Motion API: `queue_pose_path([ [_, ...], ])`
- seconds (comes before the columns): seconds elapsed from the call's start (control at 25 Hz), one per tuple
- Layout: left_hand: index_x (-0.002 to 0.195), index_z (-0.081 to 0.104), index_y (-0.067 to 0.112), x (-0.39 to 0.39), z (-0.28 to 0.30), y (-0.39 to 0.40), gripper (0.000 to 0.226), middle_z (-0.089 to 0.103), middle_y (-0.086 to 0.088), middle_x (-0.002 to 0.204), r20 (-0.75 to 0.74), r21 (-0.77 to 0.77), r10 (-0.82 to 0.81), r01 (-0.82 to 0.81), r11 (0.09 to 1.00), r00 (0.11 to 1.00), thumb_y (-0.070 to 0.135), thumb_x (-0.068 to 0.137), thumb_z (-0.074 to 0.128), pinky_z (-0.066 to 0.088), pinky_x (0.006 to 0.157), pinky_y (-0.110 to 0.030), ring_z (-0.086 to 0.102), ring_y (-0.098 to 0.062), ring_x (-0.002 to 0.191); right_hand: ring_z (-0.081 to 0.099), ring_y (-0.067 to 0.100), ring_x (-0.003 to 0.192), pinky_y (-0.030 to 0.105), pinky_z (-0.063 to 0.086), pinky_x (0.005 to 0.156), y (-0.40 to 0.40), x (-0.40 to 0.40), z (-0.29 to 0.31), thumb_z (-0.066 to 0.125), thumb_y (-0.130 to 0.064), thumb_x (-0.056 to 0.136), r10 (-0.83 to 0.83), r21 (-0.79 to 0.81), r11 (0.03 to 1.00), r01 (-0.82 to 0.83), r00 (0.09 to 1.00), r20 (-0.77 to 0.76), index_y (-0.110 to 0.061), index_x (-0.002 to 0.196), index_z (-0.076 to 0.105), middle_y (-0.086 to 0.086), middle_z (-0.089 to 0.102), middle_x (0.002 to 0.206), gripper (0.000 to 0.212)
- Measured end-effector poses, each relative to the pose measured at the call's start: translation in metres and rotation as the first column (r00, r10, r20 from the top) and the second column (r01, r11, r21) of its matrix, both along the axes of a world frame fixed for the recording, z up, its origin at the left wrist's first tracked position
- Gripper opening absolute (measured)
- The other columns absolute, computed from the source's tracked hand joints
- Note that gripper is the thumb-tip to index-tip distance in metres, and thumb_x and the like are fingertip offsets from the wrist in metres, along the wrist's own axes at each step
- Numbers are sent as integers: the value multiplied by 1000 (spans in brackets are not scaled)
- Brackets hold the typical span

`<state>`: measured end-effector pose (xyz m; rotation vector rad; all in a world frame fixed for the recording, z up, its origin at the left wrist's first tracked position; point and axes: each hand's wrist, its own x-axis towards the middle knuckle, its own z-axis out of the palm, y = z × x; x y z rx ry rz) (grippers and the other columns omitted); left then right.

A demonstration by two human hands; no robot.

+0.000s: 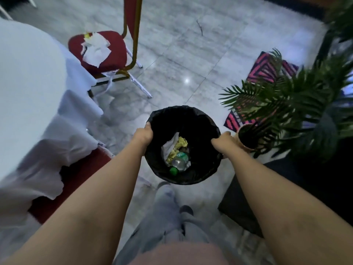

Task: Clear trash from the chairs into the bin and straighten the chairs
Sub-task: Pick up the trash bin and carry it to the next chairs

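Observation:
I hold a round bin [191,115] lined with a black bag above the floor. My left hand [144,134] grips its left rim and my right hand [223,140] grips its right rim. Inside lie white paper, yellow crumpled paper and a clear plastic bottle [178,162] with a green cap. Ahead on the left stands a red chair [116,48] with a gold frame. Crumpled white paper [96,47] and a yellow scrap rest on its seat. A second red chair seat [76,180] shows under the tablecloth at lower left.
A table with a white cloth [34,96] fills the left side. A potted palm [282,104] stands close on the right, beside a pink-and-black patterned mat [267,69]. A dark box [267,188] sits at lower right. Marble floor [181,60] lies ahead.

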<state>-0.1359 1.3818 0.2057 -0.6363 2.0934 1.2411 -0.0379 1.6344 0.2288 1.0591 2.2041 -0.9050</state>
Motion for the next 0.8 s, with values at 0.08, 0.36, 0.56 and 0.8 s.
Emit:
queue_pose_path([
  [0.08,142,44,4,-31,-3,0,94,51,-20,141,1,-1,43,-43,999,999,72,79,26,45,103,-52,54,-39,123,59,39,105,40,49,73,2,-39,-5,48,-25,96,44,13,999,-44,999,-5,-1,152,3,24,53,127,76],
  [0.36,127,53,17,-142,14,20,62,60,-10,116,177,54,83,-93,994,981,64,96,27,52,82,-43,57,-30,98,57,35,91,43,55,79,28,-182,-1,48,-22,95,88,10,996,-88,996,8,0,150,7,20,53,114,72],
  [0.56,137,49,19,-243,23,61,75,58,-13,129,151,71,48,-59,996,987,73,90,29,54,78,-46,57,-35,107,59,34,95,45,56,84,69,-275,4,50,-25,95,24,16,1000,-23,997,-69,1,148,10,20,55,116,71],
  [0.8,144,42,17,-368,31,131,73,53,-13,138,125,93,72,-84,992,990,67,95,24,49,78,-45,54,-36,119,57,36,105,49,55,87,141,-393,-2,51,-26,92,-24,-42,999,19,993,-115,1,144,20,20,53,121,66],
])
